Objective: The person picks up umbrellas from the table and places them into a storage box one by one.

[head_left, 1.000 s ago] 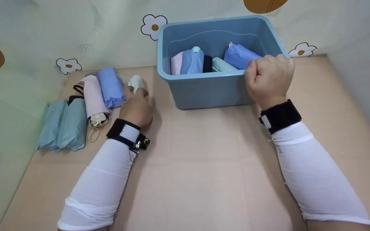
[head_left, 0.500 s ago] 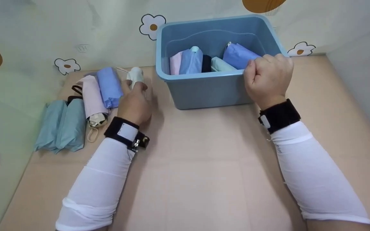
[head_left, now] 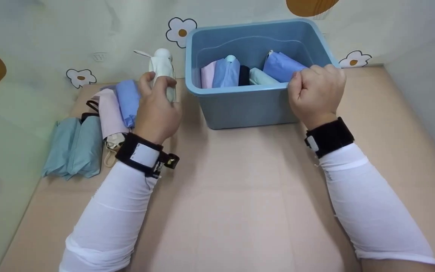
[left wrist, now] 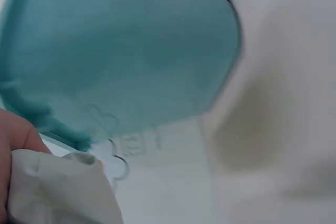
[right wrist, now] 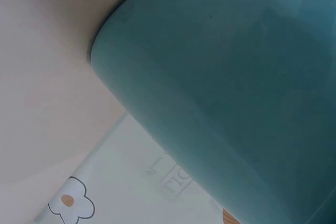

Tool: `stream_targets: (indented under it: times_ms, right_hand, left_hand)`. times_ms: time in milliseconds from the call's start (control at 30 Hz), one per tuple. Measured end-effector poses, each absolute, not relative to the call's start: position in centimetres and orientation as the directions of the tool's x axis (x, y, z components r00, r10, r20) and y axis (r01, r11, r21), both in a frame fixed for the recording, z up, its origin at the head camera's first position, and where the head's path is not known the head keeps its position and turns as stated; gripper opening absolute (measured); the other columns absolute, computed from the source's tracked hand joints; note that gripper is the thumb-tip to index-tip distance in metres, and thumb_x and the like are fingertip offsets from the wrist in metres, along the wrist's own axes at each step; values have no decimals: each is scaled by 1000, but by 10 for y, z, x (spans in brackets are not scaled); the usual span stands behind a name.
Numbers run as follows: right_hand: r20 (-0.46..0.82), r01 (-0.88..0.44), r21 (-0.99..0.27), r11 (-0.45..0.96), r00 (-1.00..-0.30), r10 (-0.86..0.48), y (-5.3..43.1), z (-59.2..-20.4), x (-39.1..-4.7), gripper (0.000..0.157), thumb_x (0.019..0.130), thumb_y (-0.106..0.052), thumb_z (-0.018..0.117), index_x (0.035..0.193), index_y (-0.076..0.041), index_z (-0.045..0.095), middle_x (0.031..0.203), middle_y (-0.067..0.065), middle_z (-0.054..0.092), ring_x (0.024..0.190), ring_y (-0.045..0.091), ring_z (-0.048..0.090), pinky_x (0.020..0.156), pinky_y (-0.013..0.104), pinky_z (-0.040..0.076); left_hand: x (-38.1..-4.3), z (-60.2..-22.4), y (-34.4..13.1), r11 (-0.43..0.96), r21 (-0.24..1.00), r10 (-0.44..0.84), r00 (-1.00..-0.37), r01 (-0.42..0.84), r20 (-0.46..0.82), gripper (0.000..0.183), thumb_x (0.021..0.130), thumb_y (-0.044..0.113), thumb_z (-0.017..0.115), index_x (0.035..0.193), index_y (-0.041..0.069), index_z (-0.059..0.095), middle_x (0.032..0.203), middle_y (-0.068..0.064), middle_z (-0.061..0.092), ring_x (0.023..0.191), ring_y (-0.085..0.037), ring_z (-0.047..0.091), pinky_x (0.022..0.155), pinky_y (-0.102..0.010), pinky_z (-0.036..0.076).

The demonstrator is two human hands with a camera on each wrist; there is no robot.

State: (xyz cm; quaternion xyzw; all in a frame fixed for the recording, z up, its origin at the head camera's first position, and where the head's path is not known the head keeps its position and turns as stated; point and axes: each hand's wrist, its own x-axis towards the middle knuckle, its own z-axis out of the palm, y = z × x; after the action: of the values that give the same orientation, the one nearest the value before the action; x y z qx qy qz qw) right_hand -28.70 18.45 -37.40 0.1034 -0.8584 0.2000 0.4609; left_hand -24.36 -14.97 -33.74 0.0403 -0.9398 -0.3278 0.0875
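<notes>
My left hand [head_left: 159, 109] grips a pale mint folded umbrella [head_left: 162, 66], raised off the table to the left of the bin, its white end pointing up and a strap sticking out leftward. In the left wrist view that umbrella's cloth [left wrist: 63, 187] shows beside a finger, with the bin wall [left wrist: 131, 51] behind it. My right hand [head_left: 317, 92] grips the front right rim of the blue plastic bin [head_left: 247, 107]. Inside the bin lie several folded umbrellas; a blue one [head_left: 283, 66] rests at the right, partly behind my right hand. The right wrist view shows the bin's outer wall [right wrist: 199, 87].
On the left of the table lie more folded umbrellas: two teal ones [head_left: 72, 147] side by side, a pink one [head_left: 111, 113] and a blue one [head_left: 127, 100]. A patterned wall covering [head_left: 127, 34] rises right behind the bin.
My left hand has lifted the pale mint umbrella from the table, up and toward the back wall. The right hand stays on the bin's rim.
</notes>
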Motion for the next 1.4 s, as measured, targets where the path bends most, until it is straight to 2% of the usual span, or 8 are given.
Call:
stream_targets:
  times_ms: [133,300,433,667,767,900,1100,1400]
  right_hand:
    - [833,-362,-237,901,-554,-3,185,-374,-287,50,98,-30,40,57,-2,47,56,17,47,62,40,44,67,52,31]
    - [834,-364,-245,898,-551,4,185,-375,-287,51,98,-32,40,57,-2,47,56,17,46,62,41,44,66,53,31]
    - [829,-362,-248,899,-559,4,184,-376,-288,52,98,-33,39,57,-2,47,56,17,47,62,41,44,66,53,31]
    - [840,-370,-254,894,-542,14,184,-376,-288,51,98,-31,40,56,-2,45,56,17,46,62,41,43,67,54,32]
    - [833,-369,-258,893,-552,12,184,-376,-287,51,98,-32,40,57,-2,46,56,17,47,62,40,43,68,54,33]
    - [833,-364,-262,894,-553,19,185,-376,-287,52,98,-32,40,57,-1,47,57,17,46,63,41,43,68,54,32]
    - [826,-365,-283,887,-563,32,186,-378,-288,52,98,-33,41,57,-1,48,57,18,47,64,42,45,69,55,32]
    - [822,-358,-277,891,-568,27,185,-376,-289,53,98,-33,39,57,0,49,57,18,46,64,42,44,69,55,31]
  left_hand:
    - [-238,-328,-139,778,627,-98,-976,46,193,49,90,2,56,137,13,57,169,-13,17,130,-39,52,96,-46,55]
    - [-232,-321,-129,782,615,-49,-974,102,223,48,90,5,58,137,13,58,169,-13,19,122,-40,57,97,-48,56]
    - [-228,-317,-127,773,623,-57,-965,119,255,48,90,4,58,137,12,58,168,-13,20,124,-39,58,97,-45,54]
    - [-225,-309,-121,756,622,-38,-934,205,354,49,88,1,54,136,10,59,165,-15,24,118,-35,62,77,-39,51]
    - [-223,-305,-116,747,629,-15,-940,217,342,49,88,1,54,136,11,59,166,-14,22,122,-34,60,83,-37,55]
    - [-222,-298,-107,738,632,25,-946,236,324,49,89,1,56,137,12,59,167,-12,20,134,-34,55,102,-38,56]
    - [-224,-293,-96,753,612,63,-952,243,301,53,88,3,60,138,17,60,169,-8,19,127,-30,59,93,-34,58]
    - [-230,-291,-86,808,520,120,-941,278,317,52,88,2,61,137,19,63,166,-9,26,124,-37,60,97,-41,57]
